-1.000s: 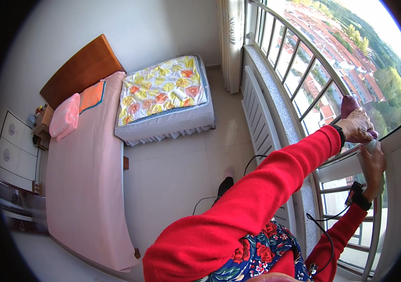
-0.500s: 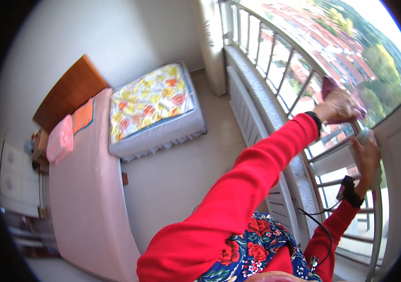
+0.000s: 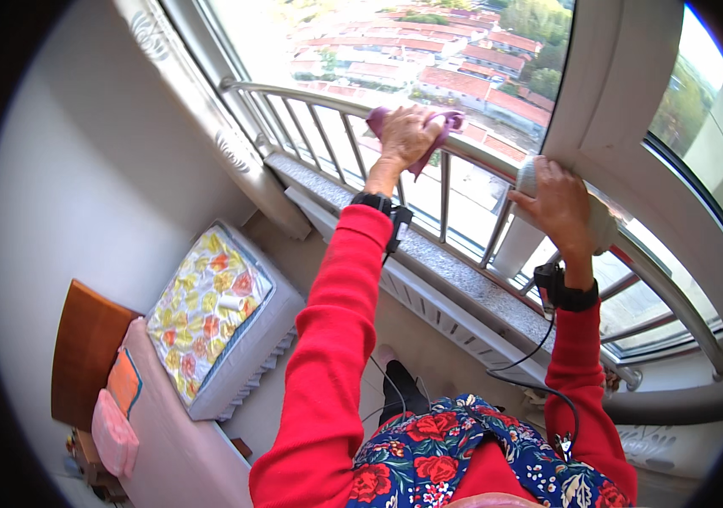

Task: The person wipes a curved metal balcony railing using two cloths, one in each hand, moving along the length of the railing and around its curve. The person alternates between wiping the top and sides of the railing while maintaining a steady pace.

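Along the window runs a metal railing [image 3: 484, 162], with both my hands on its top rail. My left hand [image 3: 408, 135] presses a purple cloth [image 3: 449, 124] around the rail, fingers closed over it; loose ends of the cloth stick out on both sides. Farther right, my right hand [image 3: 558, 199] is wrapped over a pale grey, cloth-like piece [image 3: 527, 175] on the same rail. More of the pale material shows beyond the wrist, and its exact kind I cannot make out. Black bands with small devices sit on both wrists.
Beneath the railing are a speckled stone sill [image 3: 455, 275] and a white radiator [image 3: 438, 309]. A thin black cable [image 3: 510, 370] hangs from my right wrist. A bed with a flowered cover [image 3: 209, 309] stands at lower left. At far left hangs a patterned curtain [image 3: 184, 85].
The view has turned toward the window. My left hand has slid the purple cloth leftward along the rail, away from my right hand, widening the gap between them.
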A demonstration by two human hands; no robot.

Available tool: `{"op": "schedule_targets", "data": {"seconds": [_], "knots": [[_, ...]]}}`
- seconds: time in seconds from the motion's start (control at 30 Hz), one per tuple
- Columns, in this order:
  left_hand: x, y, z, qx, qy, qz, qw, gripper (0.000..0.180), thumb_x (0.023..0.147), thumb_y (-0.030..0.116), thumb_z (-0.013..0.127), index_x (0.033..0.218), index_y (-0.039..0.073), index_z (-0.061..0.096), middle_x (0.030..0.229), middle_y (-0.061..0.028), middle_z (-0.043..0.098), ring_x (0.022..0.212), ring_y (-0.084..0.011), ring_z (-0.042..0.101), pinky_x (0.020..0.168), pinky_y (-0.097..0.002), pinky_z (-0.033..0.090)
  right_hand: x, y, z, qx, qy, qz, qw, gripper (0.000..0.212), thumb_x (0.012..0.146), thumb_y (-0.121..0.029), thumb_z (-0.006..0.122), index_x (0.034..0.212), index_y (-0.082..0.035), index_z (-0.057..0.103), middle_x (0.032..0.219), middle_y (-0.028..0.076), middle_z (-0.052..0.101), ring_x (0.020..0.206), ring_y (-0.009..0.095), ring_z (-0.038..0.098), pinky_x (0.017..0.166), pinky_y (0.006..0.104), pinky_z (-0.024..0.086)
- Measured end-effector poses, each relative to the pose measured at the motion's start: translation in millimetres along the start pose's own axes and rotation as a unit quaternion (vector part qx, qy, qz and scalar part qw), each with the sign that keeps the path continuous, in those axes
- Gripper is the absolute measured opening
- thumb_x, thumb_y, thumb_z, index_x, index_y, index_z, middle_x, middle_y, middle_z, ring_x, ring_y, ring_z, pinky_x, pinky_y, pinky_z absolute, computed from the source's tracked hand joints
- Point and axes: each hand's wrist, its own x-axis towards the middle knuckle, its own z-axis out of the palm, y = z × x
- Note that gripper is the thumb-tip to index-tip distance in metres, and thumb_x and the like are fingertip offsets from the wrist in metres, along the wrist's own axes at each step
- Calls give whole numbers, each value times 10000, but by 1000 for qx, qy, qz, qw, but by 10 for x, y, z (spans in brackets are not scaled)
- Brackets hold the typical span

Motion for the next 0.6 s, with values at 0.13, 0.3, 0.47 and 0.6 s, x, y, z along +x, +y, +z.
{"op": "schedule_targets", "data": {"seconds": [0.13, 0.3, 0.47, 0.6], "knots": [[56, -394, -39, 19, 3, 6, 1000, 460, 900, 440, 440, 1064, 88, 687, 1067, -106, 666, 1016, -285, 599, 939, -412, 404, -7, -29, -37, -8, -16, 10, 1000, 717, 761, -536, 759, 1267, -60, 580, 1113, 109, 682, 989, 266, 680, 907, 359, 530], [99, -816, -15, 22, 36, -34, 999, 358, 931, 355, 457, 1040, 86, 667, 1103, -104, 656, 1031, -304, 581, 928, -420, 378, -17, -26, -27, -14, 6, 3, 1000, 695, 762, -532, 761, 1240, -57, 589, 1103, 105, 681, 995, 263, 674, 917, 350, 524], [183, -1153, 67, 136, 20, -14, 990, 198, 903, 241, 509, 958, 116, 652, 1063, -78, 668, 1035, -294, 605, 868, -423, 457, -38, -16, -1, -10, 26, -7, 1000, 698, 749, -538, 770, 1226, -59, 592, 1091, 110, 680, 994, 261, 673, 916, 350, 525], [219, -1170, 59, 95, 34, -62, 993, 260, 903, 299, 507, 991, 123, 676, 1091, -85, 672, 1070, -324, 589, 919, -432, 440, -16, -36, -20, -10, 13, 5, 1000, 686, 747, -537, 774, 1207, -61, 594, 1085, 113, 680, 994, 260, 673, 915, 355, 524]]}}
